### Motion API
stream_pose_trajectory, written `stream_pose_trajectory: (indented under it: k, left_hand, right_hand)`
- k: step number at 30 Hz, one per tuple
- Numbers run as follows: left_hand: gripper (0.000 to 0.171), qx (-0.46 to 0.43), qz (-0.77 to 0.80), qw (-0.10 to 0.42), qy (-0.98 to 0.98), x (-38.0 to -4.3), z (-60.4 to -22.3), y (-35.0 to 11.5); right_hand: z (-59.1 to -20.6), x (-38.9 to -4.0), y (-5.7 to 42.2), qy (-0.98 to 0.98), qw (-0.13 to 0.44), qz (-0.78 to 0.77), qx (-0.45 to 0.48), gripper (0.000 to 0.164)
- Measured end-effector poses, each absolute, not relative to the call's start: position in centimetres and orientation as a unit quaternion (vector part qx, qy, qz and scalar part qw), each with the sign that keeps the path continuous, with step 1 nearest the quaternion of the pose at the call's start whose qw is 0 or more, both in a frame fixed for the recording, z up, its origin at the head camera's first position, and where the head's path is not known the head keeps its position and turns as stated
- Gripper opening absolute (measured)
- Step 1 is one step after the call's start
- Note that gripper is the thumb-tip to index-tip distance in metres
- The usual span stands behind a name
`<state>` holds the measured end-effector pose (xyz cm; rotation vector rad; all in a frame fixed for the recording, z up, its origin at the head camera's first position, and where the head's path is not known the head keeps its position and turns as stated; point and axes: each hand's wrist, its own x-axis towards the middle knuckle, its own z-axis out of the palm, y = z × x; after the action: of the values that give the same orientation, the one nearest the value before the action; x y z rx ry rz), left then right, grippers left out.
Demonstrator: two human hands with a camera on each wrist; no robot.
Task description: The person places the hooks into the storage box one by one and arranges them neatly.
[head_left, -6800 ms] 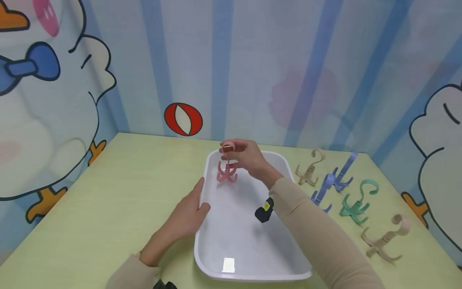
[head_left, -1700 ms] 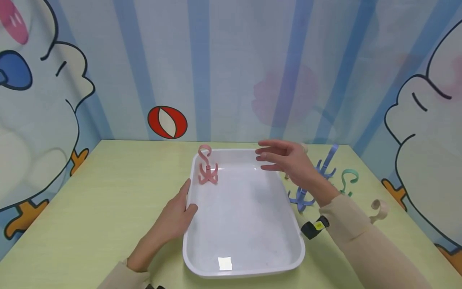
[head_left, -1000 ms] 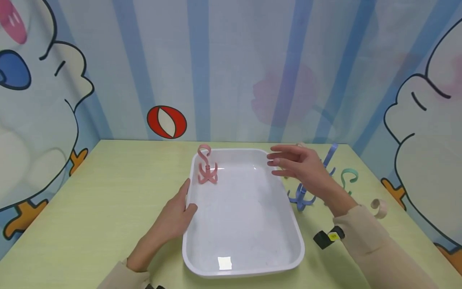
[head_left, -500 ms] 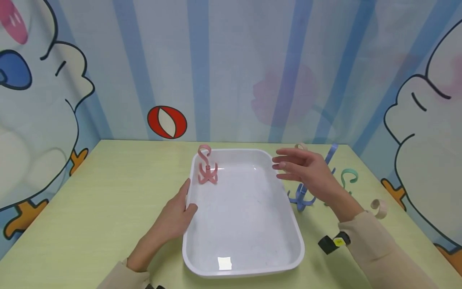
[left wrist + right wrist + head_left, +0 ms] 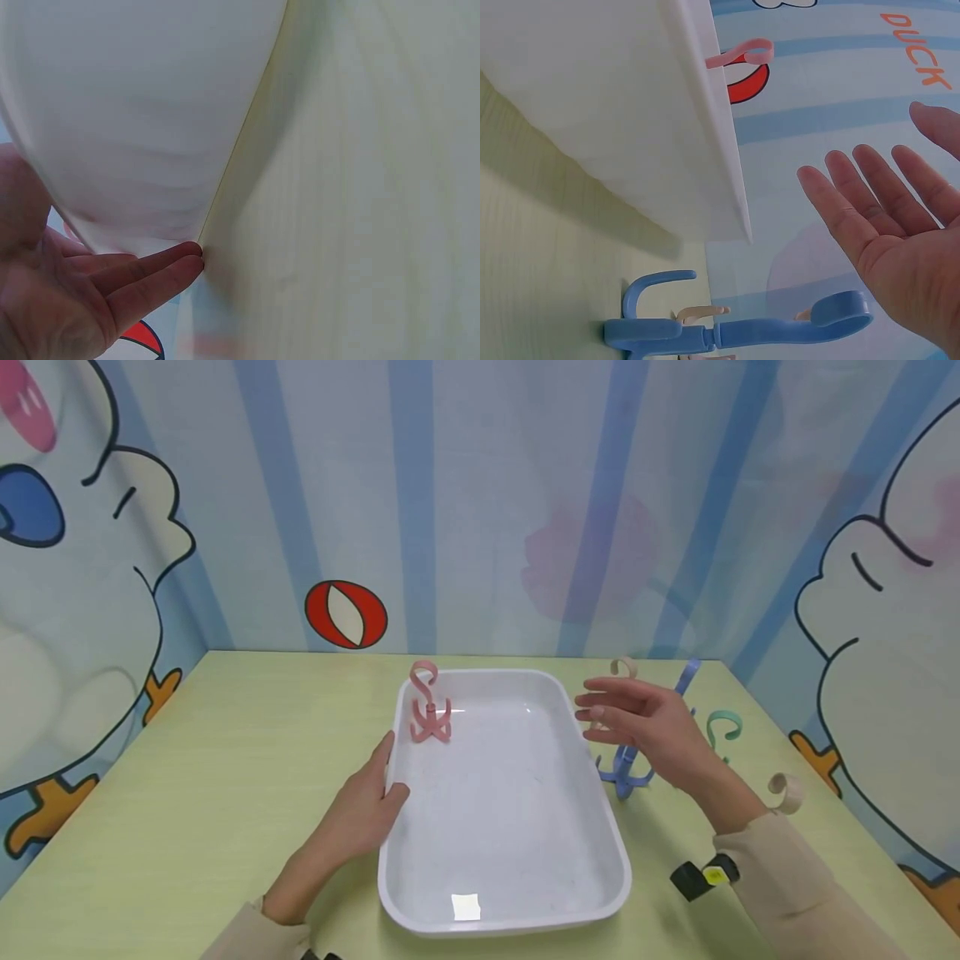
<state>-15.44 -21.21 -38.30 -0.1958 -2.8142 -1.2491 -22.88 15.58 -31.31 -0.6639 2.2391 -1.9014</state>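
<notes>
My left hand grips the left rim of a white tray, its thumb over the rim. In the left wrist view the fingers lie along the outer wall, tips near the table. A pink multi-prong hanging hook stands inside the tray's far left corner, its curl upward. Beyond the tray's right rim hovers my right hand, fingers extended and holding nothing. Below it stands a blue hook, seen closer as a blue hook in the right wrist view.
Right of the tray, partly behind my right hand and arm, are a beige hook, another blue hook, a green hook and a nearer beige hook. A striped cartoon backdrop rises behind the pale table.
My right hand has let go of the pink hook, left standing in the tray, and drifted rightward past the far right rim. The left hand stays at the tray's left rim.
</notes>
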Motion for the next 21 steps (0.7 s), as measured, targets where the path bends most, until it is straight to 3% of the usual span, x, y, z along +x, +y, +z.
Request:
stream_pose_trajectory:
  k: [21]
  left_hand:
    - [0.074,-0.060,-0.409,0.026,-0.910,-15.4,-38.1,-21.1]
  right_hand:
    - [-32.4,-21.4,16.9,0.732,0.062,-0.642,-0.220,0.035]
